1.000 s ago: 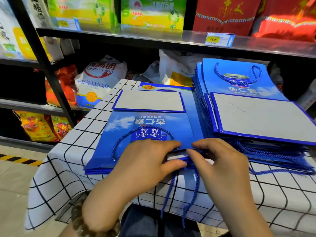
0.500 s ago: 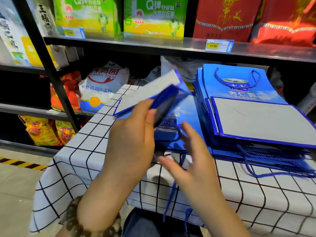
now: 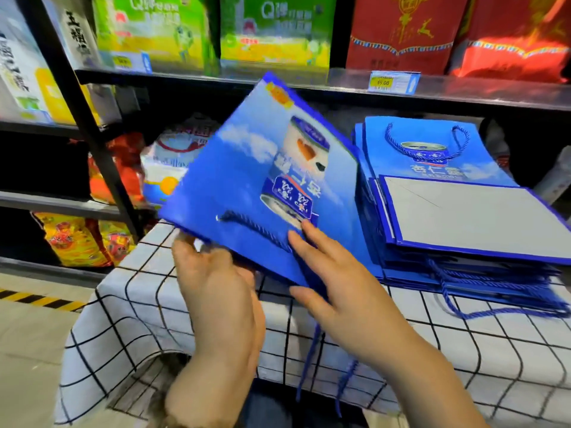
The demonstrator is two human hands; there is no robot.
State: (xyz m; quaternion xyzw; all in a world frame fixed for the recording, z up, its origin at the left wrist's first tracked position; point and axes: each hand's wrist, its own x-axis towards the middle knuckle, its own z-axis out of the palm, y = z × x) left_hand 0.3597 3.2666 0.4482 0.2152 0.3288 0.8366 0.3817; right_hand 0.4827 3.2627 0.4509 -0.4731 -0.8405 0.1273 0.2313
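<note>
A flat blue paper gift bag with a printed can and a blue cord handle is tilted up above the checked tablecloth. My left hand holds its near lower edge from underneath, fingers hidden behind the bag. My right hand lies on the bag's printed face with straight fingers, thumb at the near edge. To the right lies a stack of the same blue bags, folded flat, their cords hanging over the table's front.
Black shop shelves stand behind the table with green boxes, red packages, flour sacks and a price tag. The floor at the left carries a yellow-black stripe.
The bag lay flat on the cloth a second ago under both hands. It has been lifted and turned over, and its printed face now shows.
</note>
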